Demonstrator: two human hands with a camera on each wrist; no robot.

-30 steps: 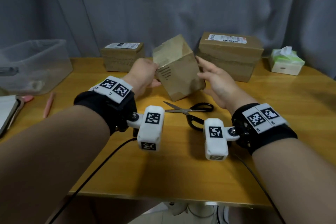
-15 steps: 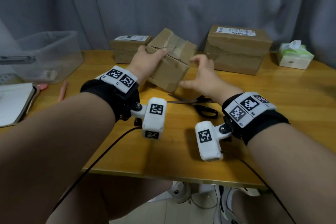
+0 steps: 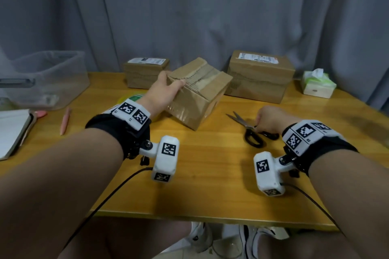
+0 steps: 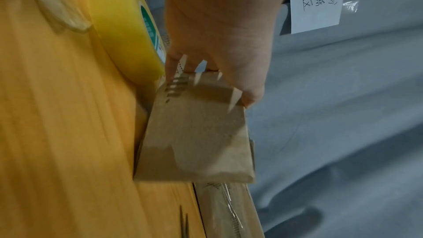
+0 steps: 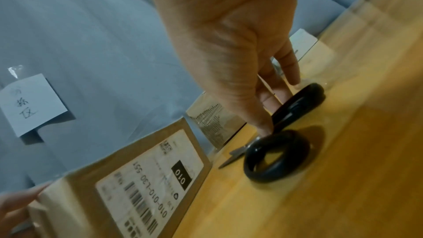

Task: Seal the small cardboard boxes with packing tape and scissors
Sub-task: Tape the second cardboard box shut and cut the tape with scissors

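Left hand grips tilted box | right hand fingertips on scissors handles, grasp unclear | tape roll half-hidden

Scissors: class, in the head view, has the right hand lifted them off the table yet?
No. The scissors lie flat on the table, with the right hand only reaching their black handles.

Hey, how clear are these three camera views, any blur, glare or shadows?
Head view: fairly sharp, wide-angle bending, soft shadows under the scissors. Left wrist view: motion-blurred table, tilted box dim. Right wrist view: blurred, label still readable, dark shadow beneath scissor handles.
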